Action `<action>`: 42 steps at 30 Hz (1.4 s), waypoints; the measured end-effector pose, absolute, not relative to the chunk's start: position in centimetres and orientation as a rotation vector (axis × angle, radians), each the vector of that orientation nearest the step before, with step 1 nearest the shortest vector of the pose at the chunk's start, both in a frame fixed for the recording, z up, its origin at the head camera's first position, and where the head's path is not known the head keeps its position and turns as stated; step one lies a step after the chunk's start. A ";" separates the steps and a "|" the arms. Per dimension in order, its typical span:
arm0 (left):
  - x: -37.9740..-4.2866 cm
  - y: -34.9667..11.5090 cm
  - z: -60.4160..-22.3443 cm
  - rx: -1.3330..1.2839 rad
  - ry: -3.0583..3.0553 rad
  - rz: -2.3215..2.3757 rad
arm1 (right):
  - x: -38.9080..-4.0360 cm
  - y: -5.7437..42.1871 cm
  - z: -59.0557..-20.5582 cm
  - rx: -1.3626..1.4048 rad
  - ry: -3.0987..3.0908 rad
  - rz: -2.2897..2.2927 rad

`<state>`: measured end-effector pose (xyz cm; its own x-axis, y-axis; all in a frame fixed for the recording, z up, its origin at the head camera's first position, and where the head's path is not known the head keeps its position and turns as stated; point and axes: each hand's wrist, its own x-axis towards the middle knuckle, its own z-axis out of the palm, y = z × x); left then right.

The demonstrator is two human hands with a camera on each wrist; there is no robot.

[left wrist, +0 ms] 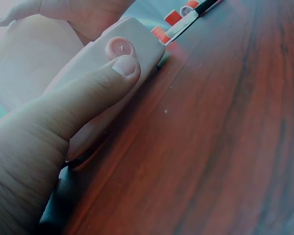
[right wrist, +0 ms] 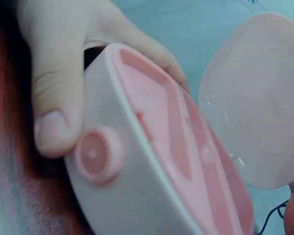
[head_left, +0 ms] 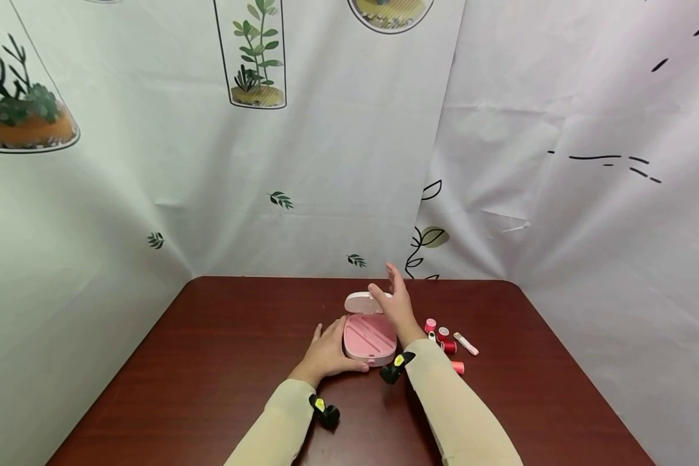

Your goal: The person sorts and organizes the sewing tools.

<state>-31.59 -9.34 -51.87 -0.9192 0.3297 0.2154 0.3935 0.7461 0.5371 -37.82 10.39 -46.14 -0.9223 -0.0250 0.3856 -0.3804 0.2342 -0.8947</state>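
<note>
A small pink box (head_left: 369,338) stands on the table with its pale translucent lid (head_left: 361,303) raised at the back. Slanting dividers (right wrist: 186,127) run through the pink inside. My left hand (head_left: 329,353) grips the box from the left, fingers along its side and thumb (left wrist: 95,88) across the front. The thumb tip lies beside a round ridged pink knob (left wrist: 121,47). Raised over the right of the lid, my right hand (head_left: 399,310) has its fingers extended and apart, holding nothing. Only a blurred bit of it enters the right wrist view.
Right of the box lie several red and pink thread spools (head_left: 448,347) and a slim pale stick-like item (head_left: 466,343). A printed white cloth (head_left: 349,162) hangs behind the brown table (head_left: 239,317). Both wrists carry black cameras.
</note>
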 end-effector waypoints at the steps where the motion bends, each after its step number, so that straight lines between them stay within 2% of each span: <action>1: -31.7 -9.4 -52.0 -0.588 -2.831 -0.904 | -38.0 10.3 -46.1 0.380 -2.212 1.753; 18: -31.5 -9.0 -52.3 -0.629 -2.833 -0.834 | -40.3 11.2 -44.7 0.203 -2.360 1.800; 42: -31.2 -9.3 -51.9 -0.604 -2.855 -0.804 | -42.6 11.6 -45.1 -0.034 -2.449 2.020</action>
